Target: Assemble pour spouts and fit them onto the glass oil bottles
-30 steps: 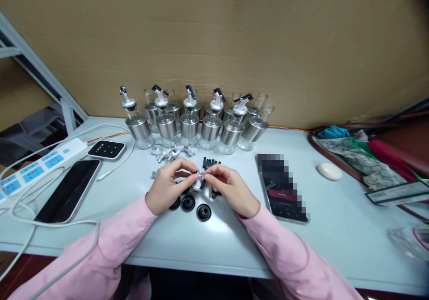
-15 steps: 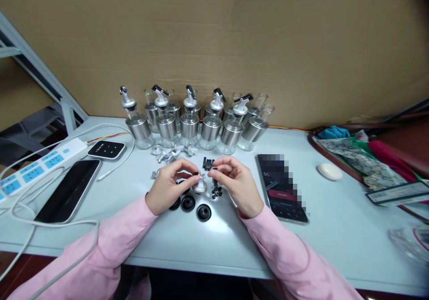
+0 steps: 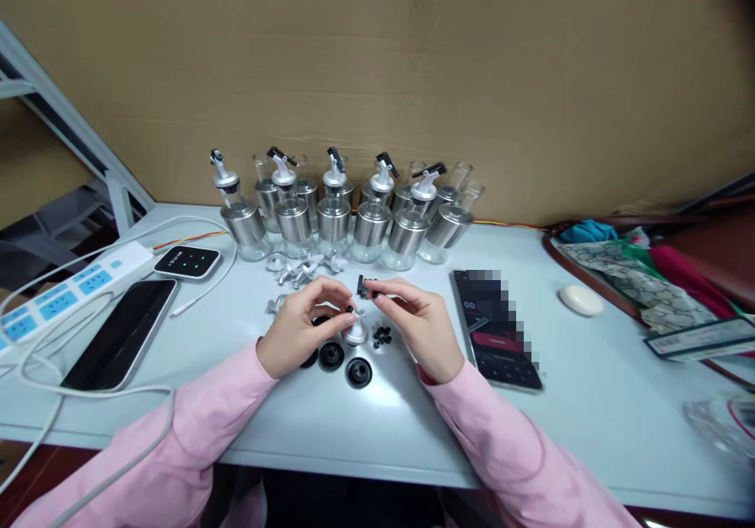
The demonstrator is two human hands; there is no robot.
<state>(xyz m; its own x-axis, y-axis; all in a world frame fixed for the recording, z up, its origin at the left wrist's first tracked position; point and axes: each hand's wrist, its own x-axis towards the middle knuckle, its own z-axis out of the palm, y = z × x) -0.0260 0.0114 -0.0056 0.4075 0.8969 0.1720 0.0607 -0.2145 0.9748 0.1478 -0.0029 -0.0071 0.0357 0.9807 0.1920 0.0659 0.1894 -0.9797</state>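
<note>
From my end of the link, I see a brown cardboard wall (image 3: 513,72) filling the back, faintly lined, with a vertical crease near its top middle. A pale metal frame (image 3: 68,119) slants down the left side, a dim area showing beyond it. In front of me stretches a pale blue-grey table (image 3: 354,437), its smooth top catching a bright glare (image 3: 386,396) toward the front. Below its near edge I find mostly darkness, with a reddish-brown surface (image 3: 56,471) at lower left.

The silvery spout (image 3: 355,334) looks satin-smooth, the metal sleeves (image 3: 373,227) brushed, the worktop (image 3: 330,430) glossy, the cardboard (image 3: 377,64) matt.
</note>
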